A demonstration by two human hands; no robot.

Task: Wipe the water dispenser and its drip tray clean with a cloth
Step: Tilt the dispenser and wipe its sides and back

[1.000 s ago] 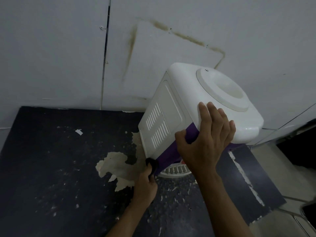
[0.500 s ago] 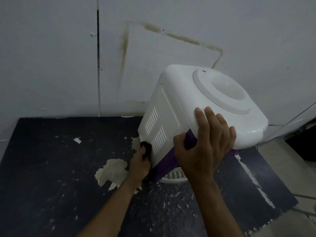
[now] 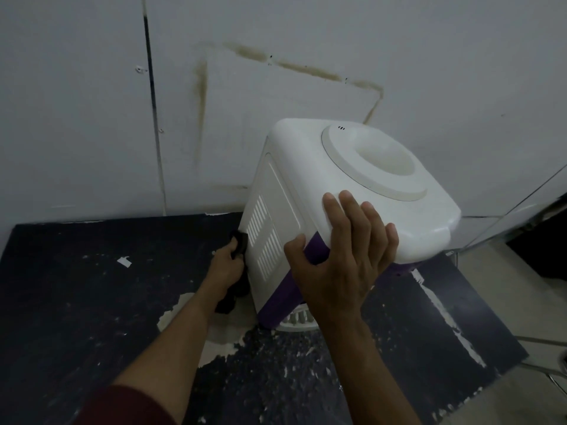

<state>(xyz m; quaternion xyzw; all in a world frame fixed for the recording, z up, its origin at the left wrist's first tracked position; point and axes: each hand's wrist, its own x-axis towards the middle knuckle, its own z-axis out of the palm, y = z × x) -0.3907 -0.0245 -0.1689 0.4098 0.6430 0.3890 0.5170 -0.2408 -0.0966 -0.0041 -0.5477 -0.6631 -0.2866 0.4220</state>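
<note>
A white water dispenser (image 3: pixel 362 179) with a purple front stands tilted on a black tabletop (image 3: pixel 76 302). My right hand (image 3: pixel 340 262) grips its top front edge, thumb on the purple face, fingers over the white lid. My left hand (image 3: pixel 227 265) holds a dark cloth (image 3: pixel 241 240) against the rear corner of the vented side panel, with a loose end hanging below the hand. A white slotted drip tray (image 3: pixel 299 320) peeks out under the dispenser's base, mostly hidden by my right wrist.
The tabletop is scratched, with a pale patch (image 3: pixel 221 338) of peeled coating beside the dispenser's base. A stained white wall (image 3: pixel 245 87) stands close behind. At the right the tabletop's edge drops to a light floor (image 3: pixel 521 286) and a metal frame (image 3: pixel 549 342).
My left hand has carried the cloth up and back along the side panel, from the lower front corner to the rear edge. The right hand keeps its grip on the tilted dispenser.
</note>
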